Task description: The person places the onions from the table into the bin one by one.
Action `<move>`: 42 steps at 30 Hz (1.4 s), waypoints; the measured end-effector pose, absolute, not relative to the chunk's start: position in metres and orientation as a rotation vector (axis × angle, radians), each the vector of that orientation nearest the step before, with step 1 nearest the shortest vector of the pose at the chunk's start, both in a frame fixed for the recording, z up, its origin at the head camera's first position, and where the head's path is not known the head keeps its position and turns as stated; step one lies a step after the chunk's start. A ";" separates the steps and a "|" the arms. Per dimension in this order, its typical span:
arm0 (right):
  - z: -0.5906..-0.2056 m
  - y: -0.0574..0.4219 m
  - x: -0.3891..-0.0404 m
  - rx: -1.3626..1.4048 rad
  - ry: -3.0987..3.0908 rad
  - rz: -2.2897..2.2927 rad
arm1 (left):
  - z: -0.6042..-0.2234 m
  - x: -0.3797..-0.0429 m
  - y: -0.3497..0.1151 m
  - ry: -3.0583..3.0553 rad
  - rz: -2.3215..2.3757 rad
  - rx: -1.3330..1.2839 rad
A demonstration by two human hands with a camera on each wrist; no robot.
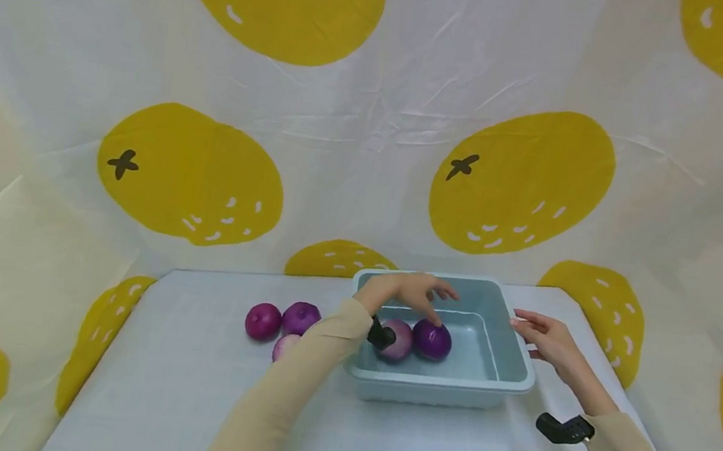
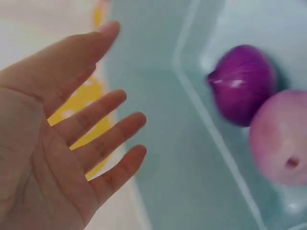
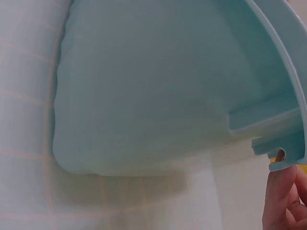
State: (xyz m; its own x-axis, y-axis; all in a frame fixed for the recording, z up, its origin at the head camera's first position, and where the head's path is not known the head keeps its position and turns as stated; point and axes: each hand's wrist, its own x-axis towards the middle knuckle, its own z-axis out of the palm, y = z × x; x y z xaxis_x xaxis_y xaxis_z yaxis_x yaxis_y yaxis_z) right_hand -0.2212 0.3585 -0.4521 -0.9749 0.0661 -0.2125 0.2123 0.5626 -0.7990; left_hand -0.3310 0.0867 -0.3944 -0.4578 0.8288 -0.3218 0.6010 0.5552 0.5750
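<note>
A light blue plastic bin [image 1: 440, 381] stands on the table with two red onions inside, a dark purple onion [image 1: 432, 341] and a paler pink-purple onion [image 1: 396, 341]. Over the bin hovers my left hand [image 1: 413, 290], its fingers spread and nothing in them; the left wrist view shows its bare palm [image 2: 43, 158] apart from both onions. My right hand [image 1: 547, 337] pinches the bin's right rim. In the right wrist view, fingers [image 3: 280, 191] meet a notched lip [image 3: 283, 153] under that rim.
Left of the bin, three more onions lie grouped on the white-covered table [image 1: 176, 384]: a reddish onion [image 1: 263, 321], a purple onion [image 1: 300, 317] and a pale onion [image 1: 283, 347] partly behind my left sleeve. A fruit-print cloth [image 1: 372, 143] hangs behind the table.
</note>
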 end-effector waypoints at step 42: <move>-0.447 0.357 -0.220 0.244 2.672 -1.307 | -0.417 -0.269 -0.147 2.696 1.412 0.778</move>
